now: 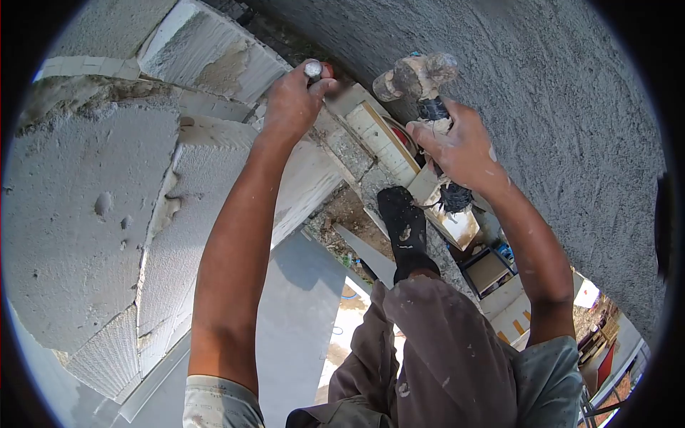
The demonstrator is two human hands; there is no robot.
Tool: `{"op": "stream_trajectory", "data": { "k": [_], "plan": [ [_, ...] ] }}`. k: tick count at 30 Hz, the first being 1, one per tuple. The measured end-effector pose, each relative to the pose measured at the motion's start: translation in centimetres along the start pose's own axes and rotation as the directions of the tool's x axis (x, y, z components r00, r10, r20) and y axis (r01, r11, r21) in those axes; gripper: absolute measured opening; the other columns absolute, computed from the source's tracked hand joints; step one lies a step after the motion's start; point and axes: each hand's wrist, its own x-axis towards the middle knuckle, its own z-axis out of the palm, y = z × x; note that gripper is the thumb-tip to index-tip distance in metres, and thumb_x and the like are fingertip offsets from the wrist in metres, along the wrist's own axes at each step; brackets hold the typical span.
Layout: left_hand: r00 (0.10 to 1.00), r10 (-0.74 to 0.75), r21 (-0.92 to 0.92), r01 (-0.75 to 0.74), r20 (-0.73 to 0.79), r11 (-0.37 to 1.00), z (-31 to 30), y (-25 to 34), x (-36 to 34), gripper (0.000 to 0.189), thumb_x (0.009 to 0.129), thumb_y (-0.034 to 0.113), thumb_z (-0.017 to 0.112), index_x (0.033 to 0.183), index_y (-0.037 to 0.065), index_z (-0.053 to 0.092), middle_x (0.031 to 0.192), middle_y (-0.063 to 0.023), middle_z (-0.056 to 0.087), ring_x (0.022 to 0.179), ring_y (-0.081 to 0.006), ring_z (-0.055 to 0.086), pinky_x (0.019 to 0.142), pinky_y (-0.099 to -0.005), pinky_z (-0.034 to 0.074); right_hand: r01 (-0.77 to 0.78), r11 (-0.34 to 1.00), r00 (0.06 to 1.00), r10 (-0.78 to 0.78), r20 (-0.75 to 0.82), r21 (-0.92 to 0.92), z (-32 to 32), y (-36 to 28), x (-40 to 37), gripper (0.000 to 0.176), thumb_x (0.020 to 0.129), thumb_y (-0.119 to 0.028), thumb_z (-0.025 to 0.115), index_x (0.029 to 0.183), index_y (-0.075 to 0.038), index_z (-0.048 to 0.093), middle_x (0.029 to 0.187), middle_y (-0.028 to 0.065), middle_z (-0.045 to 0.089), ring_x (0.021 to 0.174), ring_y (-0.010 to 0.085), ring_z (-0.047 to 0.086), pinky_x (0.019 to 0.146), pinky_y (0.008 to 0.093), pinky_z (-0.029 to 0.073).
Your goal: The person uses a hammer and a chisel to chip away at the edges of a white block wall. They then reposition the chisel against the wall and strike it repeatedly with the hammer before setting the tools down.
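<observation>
Trouser leg (442, 342): dusty, spattered cloth fills the lower middle, with the knee bent up

Right hand (460, 150): clenched round the tape-wrapped handle of the hammer (417, 75); the mortar-caked head is raised and well apart from the chisel

Left hand (292, 103): fist wrapped round the chisel (312, 69); only its shiny struck end shows above the thumb, and the tip is hidden behind the fingers

Blocks (93, 200): pale grey, pitted, with rough mortar joints; the chisel sits up at their top edge, near the rendered wall (556, 93)

Foot (403, 221): black-clad and planted on a rubbly ledge (353, 153) between the two arms

Ground (342, 314): far below, seen past the leg

Doing it well: judging by the raised hammer, the blow should land square on the chisel's end, so the thumb so close to that end looks at risk. A lower hold on the shaft, short controlled swings and weight settled over the planted foot would suit this height
</observation>
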Motion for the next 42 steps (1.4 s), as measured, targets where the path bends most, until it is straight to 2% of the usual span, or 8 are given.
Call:
{"op": "stream_trajectory", "data": {
  "k": [3,10,16,23,31,34,37,42],
  "plan": [
    [0.998,0.065,0.050,-0.064,-0.019,0.997,0.4,-0.3,-0.1,0.025,0.087,0.027,0.073,0.096,0.005,0.067,0.080,-0.0146,0.068,0.075,-0.0285,0.065,0.071,-0.0382,0.050,0.144,0.987,0.988,-0.148,-0.052,-0.077,-0.1,0.5,0.4,0.047,0.084,-0.027,0.071,0.108,0.010,0.057,0.070,0.0149,0.065,0.059,0.0241,0.064,0.058,0.0350,0.050],
    [0.998,0.056,0.005,-0.056,-0.030,0.998,-0.6,0.9,-0.3,0.025,0.086,0.027,0.073,0.096,0.004,0.067,0.078,-0.0138,0.068,0.072,-0.0279,0.065,0.070,-0.0382,0.050,0.322,0.947,0.939,-0.321,-0.125,-0.009,-0.5,-1.6,0.7,0.028,0.087,-0.023,0.069,0.092,0.003,0.060,0.062,0.0038,0.061,0.047,0.0091,0.056,0.045,0.0269,0.044],
    [0.998,0.036,0.075,-0.039,0.051,0.996,0.3,-0.3,-0.5,0.022,0.089,0.025,0.069,0.099,0.007,0.065,0.084,-0.0212,0.068,0.082,-0.0403,0.065,0.072,-0.0480,0.049,0.362,0.930,0.920,-0.367,-0.140,-0.060,-0.2,-2.3,0.8,0.030,0.086,-0.027,0.071,0.087,0.001,0.060,0.058,0.0031,0.059,0.047,0.0097,0.056,0.046,0.0286,0.044],
    [0.992,0.128,0.053,-0.128,0.013,0.990,2.2,-2.6,-1.7,0.023,0.088,0.023,0.070,0.099,0.003,0.066,0.083,-0.0205,0.068,0.079,-0.0372,0.067,0.070,-0.0427,0.051,0.224,0.974,0.975,-0.224,0.000,-0.028,-1.2,-4.6,0.1,0.040,0.081,-0.027,0.071,0.100,0.007,0.062,0.076,0.0205,0.066,0.067,0.0285,0.067,0.069,0.0362,0.054],
    [0.992,0.084,0.117,-0.094,0.094,0.989,1.6,-1.1,-1.1,0.023,0.090,0.021,0.066,0.102,0.001,0.061,0.092,-0.0259,0.066,0.089,-0.0442,0.063,0.077,-0.0498,0.048,0.654,0.711,0.737,-0.522,-0.429,0.259,1.5,-7.1,0.8,0.034,0.089,-0.025,0.068,0.101,0.005,0.059,0.072,0.0122,0.064,0.060,0.0134,0.062,0.057,0.0303,0.050],
    [0.989,0.051,0.212,-0.080,0.140,0.974,2.0,-1.8,-0.8,0.025,0.091,0.022,0.065,0.103,0.001,0.061,0.093,-0.0262,0.066,0.090,-0.0438,0.063,0.078,-0.0502,0.048,0.386,0.917,0.921,-0.389,-0.004,-0.104,3.1,-4.1,2.7,0.041,0.085,-0.023,0.068,0.110,0.008,0.058,0.079,0.0191,0.066,0.069,0.0238,0.065,0.069,0.0362,0.053],
    [0.990,0.080,0.136,-0.096,0.113,0.986,2.4,-2.6,-0.9,0.027,0.092,0.023,0.064,0.105,0.000,0.060,0.093,-0.0266,0.065,0.091,-0.0442,0.063,0.078,-0.0506,0.048,0.358,0.922,0.934,-0.353,0.059,-0.149,3.0,-3.8,3.2,0.045,0.082,-0.023,0.069,0.112,0.008,0.058,0.083,0.0231,0.066,0.075,0.0305,0.065,0.075,0.0390,0.052],
    [0.993,0.078,0.093,-0.086,0.094,0.992,2.7,-2.5,-0.7,0.025,0.092,0.022,0.063,0.104,0.001,0.058,0.094,-0.0258,0.065,0.091,-0.0444,0.062,0.080,-0.0498,0.048,0.586,0.809,0.786,-0.555,-0.273,0.043,-1.1,-8.6,1.4,0.025,0.089,-0.021,0.064,0.095,0.002,0.061,0.075,0.0136,0.066,0.064,0.0175,0.064,0.063,0.0304,0.050]
  ]
}}
